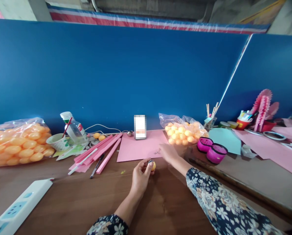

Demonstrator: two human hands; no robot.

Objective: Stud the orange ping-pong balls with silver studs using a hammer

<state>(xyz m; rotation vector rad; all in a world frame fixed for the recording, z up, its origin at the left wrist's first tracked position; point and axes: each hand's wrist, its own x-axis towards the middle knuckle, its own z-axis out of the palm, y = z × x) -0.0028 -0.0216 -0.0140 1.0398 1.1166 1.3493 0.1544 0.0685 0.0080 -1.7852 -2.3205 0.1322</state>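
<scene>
My left hand [141,176] is closed around a small orange-yellow ball [153,165] with a dark patch on its top, held just above the brown table in front of a pink sheet of paper [136,150]. Over the right edge of that sheet reaches my right hand [169,154], its fingers pinched together and pointing down. A tiny shiny piece [157,152] shows at those fingertips, too small to name. Upright at the back of the sheet stands a phone [140,127] with a blurred screen, and a small silvery ball [130,133] lies beside it.
Clear bags of orange balls stand left [21,143] and right [182,133]. Pink paper strips [101,150], a pen [97,166] and a paper cup [57,142] lie left, with a power strip [25,202] nearer. Rightward are magenta round boxes [216,153] and a tape roll [274,135].
</scene>
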